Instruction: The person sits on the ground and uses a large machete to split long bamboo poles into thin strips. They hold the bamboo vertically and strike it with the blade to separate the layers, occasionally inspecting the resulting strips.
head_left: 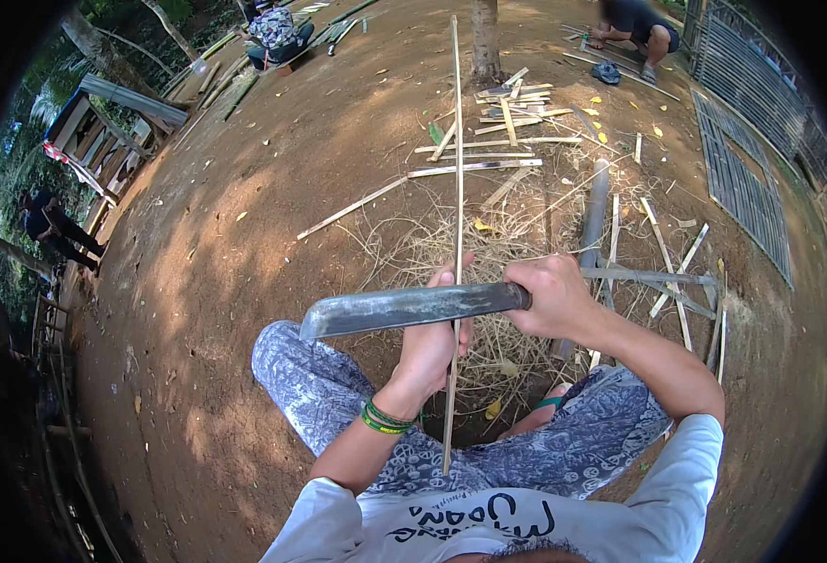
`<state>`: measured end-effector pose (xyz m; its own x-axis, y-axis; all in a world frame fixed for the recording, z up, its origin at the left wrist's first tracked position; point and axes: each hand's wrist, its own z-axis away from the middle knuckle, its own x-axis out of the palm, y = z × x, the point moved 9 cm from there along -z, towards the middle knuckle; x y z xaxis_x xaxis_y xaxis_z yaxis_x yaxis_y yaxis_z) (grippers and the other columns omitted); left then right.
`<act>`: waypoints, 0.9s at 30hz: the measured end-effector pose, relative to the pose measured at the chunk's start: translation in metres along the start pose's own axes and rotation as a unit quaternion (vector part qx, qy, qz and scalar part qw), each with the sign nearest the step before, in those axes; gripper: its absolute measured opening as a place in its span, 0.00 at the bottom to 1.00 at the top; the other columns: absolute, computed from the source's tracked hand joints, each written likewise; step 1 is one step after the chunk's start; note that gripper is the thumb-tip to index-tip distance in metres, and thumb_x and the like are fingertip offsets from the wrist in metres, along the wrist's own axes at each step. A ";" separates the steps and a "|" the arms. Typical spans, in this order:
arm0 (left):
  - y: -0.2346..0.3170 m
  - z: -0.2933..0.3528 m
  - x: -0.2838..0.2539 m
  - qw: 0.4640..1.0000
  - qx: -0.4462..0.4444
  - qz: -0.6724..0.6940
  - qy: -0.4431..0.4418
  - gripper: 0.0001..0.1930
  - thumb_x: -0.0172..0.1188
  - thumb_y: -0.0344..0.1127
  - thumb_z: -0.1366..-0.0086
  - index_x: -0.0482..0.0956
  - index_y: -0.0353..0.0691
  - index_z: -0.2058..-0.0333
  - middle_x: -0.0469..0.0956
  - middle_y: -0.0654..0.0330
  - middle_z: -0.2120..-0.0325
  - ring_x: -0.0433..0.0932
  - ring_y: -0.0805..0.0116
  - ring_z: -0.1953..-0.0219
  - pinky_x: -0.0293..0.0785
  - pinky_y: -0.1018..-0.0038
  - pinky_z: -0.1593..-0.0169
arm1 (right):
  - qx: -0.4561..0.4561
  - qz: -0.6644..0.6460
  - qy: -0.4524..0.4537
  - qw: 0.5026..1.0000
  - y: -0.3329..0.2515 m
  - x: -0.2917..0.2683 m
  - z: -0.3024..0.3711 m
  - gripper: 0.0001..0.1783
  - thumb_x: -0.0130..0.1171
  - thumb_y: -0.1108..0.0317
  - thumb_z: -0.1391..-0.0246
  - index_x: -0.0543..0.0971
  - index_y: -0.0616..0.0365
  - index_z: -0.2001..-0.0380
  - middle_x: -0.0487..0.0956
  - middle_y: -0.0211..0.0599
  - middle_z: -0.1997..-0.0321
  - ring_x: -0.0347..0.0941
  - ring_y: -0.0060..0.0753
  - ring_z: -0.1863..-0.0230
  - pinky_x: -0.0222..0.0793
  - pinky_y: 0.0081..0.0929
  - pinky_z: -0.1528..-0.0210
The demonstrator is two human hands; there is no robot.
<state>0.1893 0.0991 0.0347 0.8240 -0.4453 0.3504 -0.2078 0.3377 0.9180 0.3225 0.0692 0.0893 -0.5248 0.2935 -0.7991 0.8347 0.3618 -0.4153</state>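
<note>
My right hand [552, 296] is wrapped round the handle of a machete [413, 308]. Its broad, dark steel blade points left and lies across a long, thin bamboo strip [458, 169]. That pale strip runs from near my lap away toward the tree. Below and behind the blade, my left hand [432, 342] grips the strip, with part of the fingers hidden by the blade. Blade and strip cross right by the left hand; whether the edge bites into the strip cannot be made out. Under both hands is a heap of curly bamboo shavings [488, 347].
Cut bamboo slats [516, 117] lie piled before a tree trunk [485, 42]. A thick bamboo pole [595, 211] and a wooden piece [648, 275] lie right of the shavings. Woven bamboo panels [742, 178] are at the far right. Other people crouch [638, 28], sit [277, 33] and stand [52, 225] farther off.
</note>
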 end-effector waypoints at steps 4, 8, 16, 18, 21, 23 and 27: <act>0.002 0.005 0.002 0.998 0.027 -0.051 0.031 0.24 0.36 0.46 0.20 0.62 0.38 0.34 0.67 0.69 0.84 0.62 0.83 0.88 0.60 0.84 0.85 | 0.004 0.038 0.002 0.999 -0.002 -0.001 0.000 0.07 0.64 0.67 0.65 0.77 0.54 0.80 0.78 0.39 0.84 0.77 0.48 0.82 0.70 0.44 0.78; -0.004 0.012 0.003 0.997 0.018 -0.073 0.031 0.24 0.36 0.44 0.20 0.61 0.42 0.32 0.65 0.70 0.84 0.62 0.83 0.87 0.60 0.84 0.84 | 0.023 0.054 0.035 0.998 0.014 -0.006 -0.001 0.05 0.62 0.66 0.60 0.77 0.55 0.80 0.76 0.38 0.87 0.75 0.45 0.85 0.70 0.42 0.79; -0.005 0.022 0.017 0.999 0.020 0.032 -0.021 0.22 0.35 0.41 0.20 0.62 0.37 0.35 0.63 0.70 0.83 0.59 0.83 0.87 0.58 0.84 0.85 | 0.084 0.076 0.047 0.992 0.041 -0.016 -0.005 0.07 0.58 0.67 0.55 0.76 0.56 0.82 0.76 0.41 0.87 0.75 0.45 0.87 0.72 0.42 0.79; -0.010 0.023 0.014 0.999 -0.023 0.035 -0.028 0.23 0.34 0.42 0.20 0.60 0.37 0.33 0.61 0.69 0.83 0.58 0.83 0.87 0.58 0.84 0.85 | 0.031 0.081 0.055 0.995 0.027 -0.016 -0.008 0.07 0.58 0.67 0.56 0.76 0.56 0.82 0.76 0.42 0.87 0.75 0.47 0.85 0.72 0.43 0.78; 0.000 0.036 0.023 0.994 -0.040 0.067 -0.075 0.25 0.33 0.44 0.20 0.58 0.36 0.33 0.59 0.69 0.83 0.57 0.82 0.87 0.57 0.84 0.86 | 0.104 0.054 0.053 0.992 0.046 -0.021 -0.015 0.07 0.58 0.67 0.57 0.76 0.56 0.82 0.76 0.43 0.87 0.75 0.49 0.85 0.72 0.44 0.77; 0.000 0.036 0.023 0.991 -0.055 0.089 -0.084 0.25 0.33 0.44 0.20 0.58 0.36 0.33 0.58 0.69 0.83 0.56 0.82 0.87 0.57 0.84 0.86 | 0.143 0.046 0.065 0.986 0.057 -0.024 -0.014 0.07 0.60 0.66 0.58 0.76 0.56 0.82 0.75 0.42 0.88 0.75 0.48 0.85 0.72 0.43 0.77; -0.013 0.029 0.012 0.987 -0.095 0.101 -0.079 0.25 0.33 0.44 0.20 0.57 0.35 0.33 0.58 0.69 0.82 0.56 0.82 0.87 0.56 0.84 0.86 | -0.014 0.084 0.024 0.996 0.005 -0.008 -0.004 0.05 0.61 0.66 0.60 0.77 0.55 0.82 0.75 0.38 0.88 0.75 0.43 0.86 0.72 0.41 0.79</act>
<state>0.1864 0.0653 0.0320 0.6799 -0.4713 0.5617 -0.2444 0.5765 0.7797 0.3297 0.0723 0.0953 -0.3862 0.3941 -0.8340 0.9066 0.3289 -0.2644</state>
